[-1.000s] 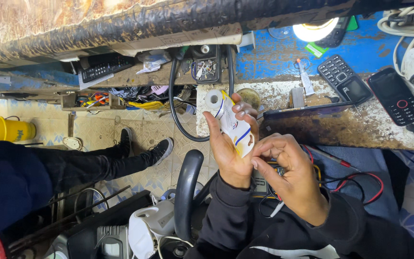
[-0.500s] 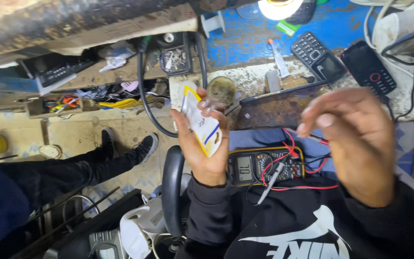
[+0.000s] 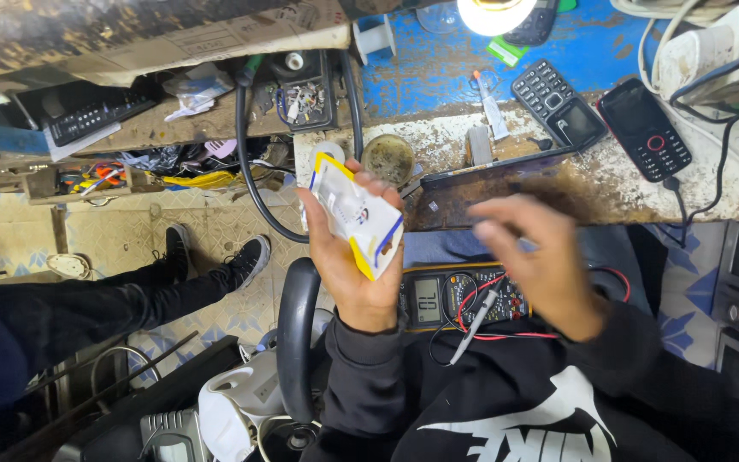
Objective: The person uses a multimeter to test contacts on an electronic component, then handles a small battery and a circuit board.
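Left hand [image 3: 348,257] grips a small white packet [image 3: 354,216] while the blurred right hand [image 3: 540,257], fingers loosely spread, hovers empty above a multimeter [image 3: 438,299].

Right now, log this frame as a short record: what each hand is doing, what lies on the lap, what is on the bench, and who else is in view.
left hand: holds a white packet with yellow and blue edges, raised over the bench edge
right hand: empty, blurred, fingers spread above the lap
lap: multimeter with red and black leads, one probe lying across it
bench: two keypad phones, small round tin
other person: dark trouser legs and black shoes at the left
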